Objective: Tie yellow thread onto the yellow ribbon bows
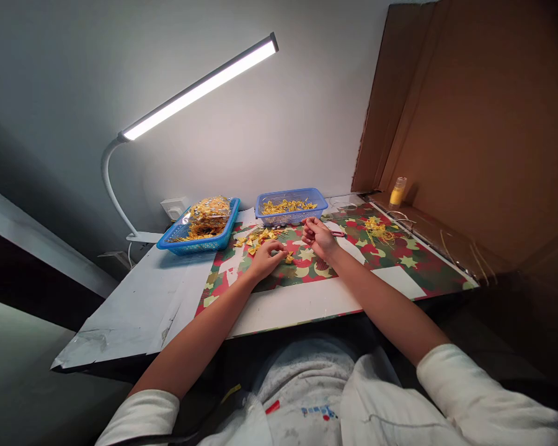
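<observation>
Low over the patterned tabletop, my left hand (pixel 267 261) has its thumb and forefinger closed on a small yellow ribbon bow (pixel 289 257). To the right and slightly farther back, my right hand (pixel 318 239) is raised with its fingers curled and pinched together. Whatever it may hold is too small to make out. Just beyond my left hand lies a loose pile of yellow bows (pixel 259 237). A pinkish tool (pixel 338 234), partly hidden, rests behind my right hand.
Behind stand a blue-violet basket (pixel 292 217) of yellow bows and, at left, a blue basket (pixel 199 246) heaped with yellow pieces and clear plastic. A lamp (pixel 199 90) shines overhead. Yellow strands (pixel 379 230) lie at right, near a small yellow-filled bottle (pixel 397 193) by the cardboard (pixel 474 124).
</observation>
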`<state>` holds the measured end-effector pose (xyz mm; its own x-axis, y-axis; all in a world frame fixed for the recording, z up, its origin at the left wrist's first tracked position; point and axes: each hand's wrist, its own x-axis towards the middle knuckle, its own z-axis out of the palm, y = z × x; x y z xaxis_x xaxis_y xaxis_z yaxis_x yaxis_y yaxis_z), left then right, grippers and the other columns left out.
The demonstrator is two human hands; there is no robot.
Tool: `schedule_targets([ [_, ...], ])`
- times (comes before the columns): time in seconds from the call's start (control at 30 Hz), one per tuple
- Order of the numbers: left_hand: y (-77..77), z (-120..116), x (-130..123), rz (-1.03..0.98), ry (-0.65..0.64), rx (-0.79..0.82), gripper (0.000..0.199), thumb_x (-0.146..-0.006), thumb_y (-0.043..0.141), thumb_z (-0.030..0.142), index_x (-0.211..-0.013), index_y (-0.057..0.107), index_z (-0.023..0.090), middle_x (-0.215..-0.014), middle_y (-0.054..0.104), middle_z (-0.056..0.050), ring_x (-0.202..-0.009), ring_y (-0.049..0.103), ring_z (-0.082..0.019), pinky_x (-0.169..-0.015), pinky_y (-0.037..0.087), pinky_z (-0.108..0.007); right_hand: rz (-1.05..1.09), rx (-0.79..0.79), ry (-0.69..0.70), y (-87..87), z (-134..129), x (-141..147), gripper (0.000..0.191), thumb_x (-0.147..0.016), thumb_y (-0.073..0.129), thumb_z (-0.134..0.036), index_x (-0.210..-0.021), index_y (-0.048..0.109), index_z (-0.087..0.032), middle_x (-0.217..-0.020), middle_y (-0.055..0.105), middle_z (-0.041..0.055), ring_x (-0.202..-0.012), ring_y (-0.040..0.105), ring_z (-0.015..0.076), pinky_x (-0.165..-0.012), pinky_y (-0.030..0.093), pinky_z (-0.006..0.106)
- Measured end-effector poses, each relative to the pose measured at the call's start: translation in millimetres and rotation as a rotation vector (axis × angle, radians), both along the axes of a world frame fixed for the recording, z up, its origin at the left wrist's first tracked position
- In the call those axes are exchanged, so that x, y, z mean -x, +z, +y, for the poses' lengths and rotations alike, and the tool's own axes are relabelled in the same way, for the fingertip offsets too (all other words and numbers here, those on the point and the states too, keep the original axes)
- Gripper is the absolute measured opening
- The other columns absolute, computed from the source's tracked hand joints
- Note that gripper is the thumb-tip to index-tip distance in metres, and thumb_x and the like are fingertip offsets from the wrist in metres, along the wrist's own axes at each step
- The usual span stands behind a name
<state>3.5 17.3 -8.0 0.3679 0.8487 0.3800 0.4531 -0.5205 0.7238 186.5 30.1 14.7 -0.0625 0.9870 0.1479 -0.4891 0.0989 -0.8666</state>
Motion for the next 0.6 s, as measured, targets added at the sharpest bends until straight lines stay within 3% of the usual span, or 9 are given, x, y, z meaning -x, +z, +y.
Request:
schedule_targets([
  [0.13,-0.1,2.1,1.8,0.025,0.091,-0.046,0.018,-0.078,0.058,0.034,-0.077,0.068,0.019,-0.087,0.065,-0.006,-0.086,0.058,-0.022,-0.078,0.045,-0.034,-0.071,-0.039,-0.012,-1.5,1.2,-0.6,0.027,-0.077,0.065,-0.044,-0.074,0.048,-0.023,-0.054,0.027,-0.0083,-0.046,0.024,0.0078,-0.045,0.026,0.021],
  [0.3,-4.1,6.2,5.1,0.133,0.159,-0.094,0.026,-0.068,0.071,0.043,-0.078,0.067,0.019,-0.083,0.062,-0.006,-0.086,0.055,-0.025,-0.084,0.042,-0.039,-0.237,-0.124,-0.054,-5.5,1.7,1.7,0.026,-0.073,0.067,-0.044,-0.072,0.053,-0.022,-0.055,0.036,-0.0073,-0.048,0.030,0.0082,-0.047,0.027,0.023],
  [0.43,-7.2,7.0,5.5,0.251,0.140,-0.086,0.026,-0.066,0.074,0.042,-0.080,0.069,0.020,-0.087,0.062,-0.007,-0.090,0.055,-0.027,-0.085,0.041,-0.041,-0.361,-0.196,-0.077,-11.9,1.5,4.9,0.021,-0.074,0.066,-0.041,-0.072,0.058,-0.021,-0.058,0.042,-0.0060,-0.053,0.034,0.0095,-0.050,0.028,0.024],
  [0.6,-8.0,6.8,3.7,0.088,0.057,0.018,0.024,-0.062,0.076,0.037,-0.070,0.062,0.019,-0.074,0.062,-0.003,-0.073,0.056,-0.019,-0.070,0.044,-0.033,-0.468,-0.242,-0.081,-22.7,5.2,6.0,0.015,-0.075,0.063,-0.035,-0.071,0.058,-0.021,-0.061,0.045,-0.0056,-0.056,0.037,0.0104,-0.053,0.028,0.024],
])
